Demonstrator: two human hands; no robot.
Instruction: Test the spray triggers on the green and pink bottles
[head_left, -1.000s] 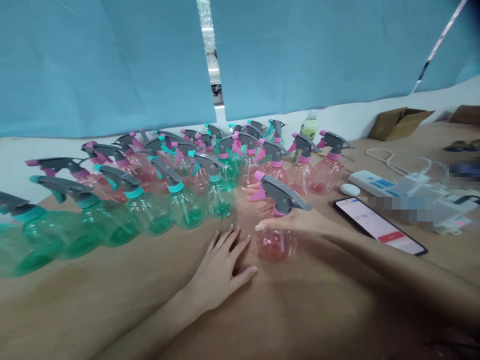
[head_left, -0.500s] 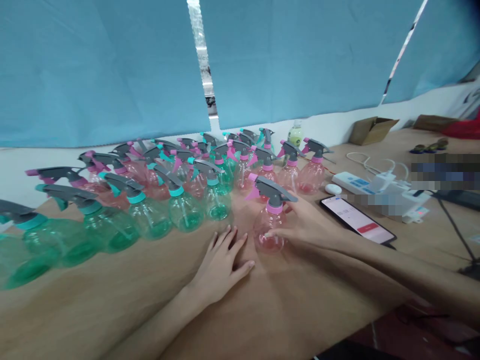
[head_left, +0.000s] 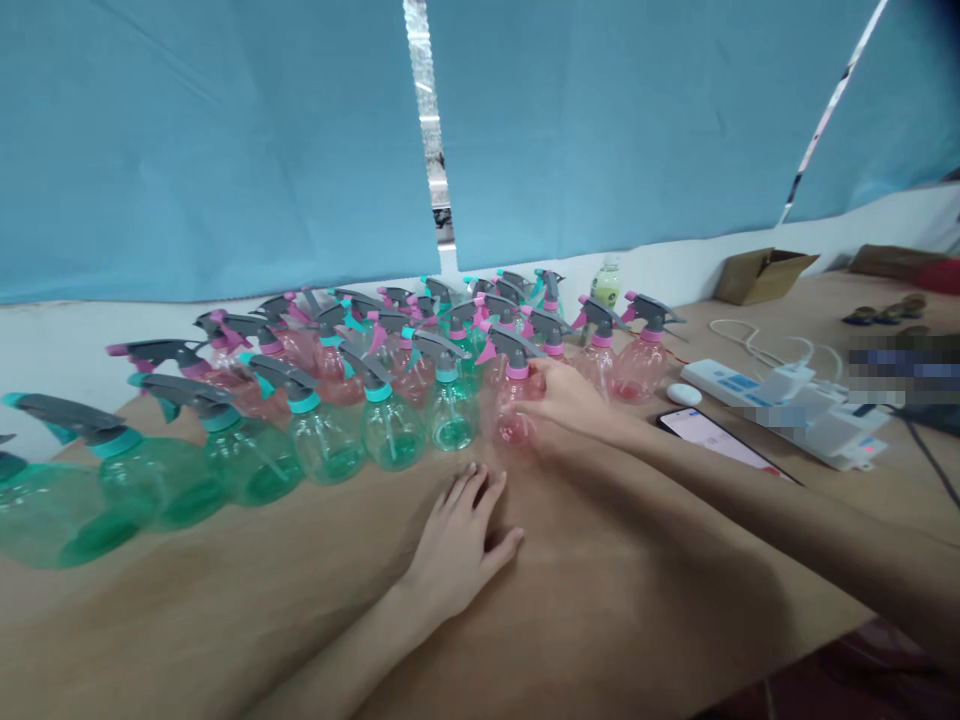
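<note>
My right hand (head_left: 566,398) grips a pink spray bottle (head_left: 515,415) by its round body, thumb in front and fingers behind. The bottle stands upright at the right end of the front row, beside a green spray bottle (head_left: 452,412) with a turquoise collar. My left hand (head_left: 461,545) lies on the brown table (head_left: 600,600) in front of the bottles, fingers spread, holding nothing. More green bottles (head_left: 328,440) run off to the left, and several pink ones (head_left: 641,362) stand behind.
To the right lie a phone (head_left: 712,440), a white oval object (head_left: 684,395) and a power strip (head_left: 787,410) with plugs and cables. Farther back are an open cardboard box (head_left: 765,276) and a labelled bottle (head_left: 606,285). A blue sheet (head_left: 262,140) hangs behind the table.
My right hand has carried the pink bottle back and left, up to the end of the green row. The view has shifted slightly; my left hand still rests on the table.
</note>
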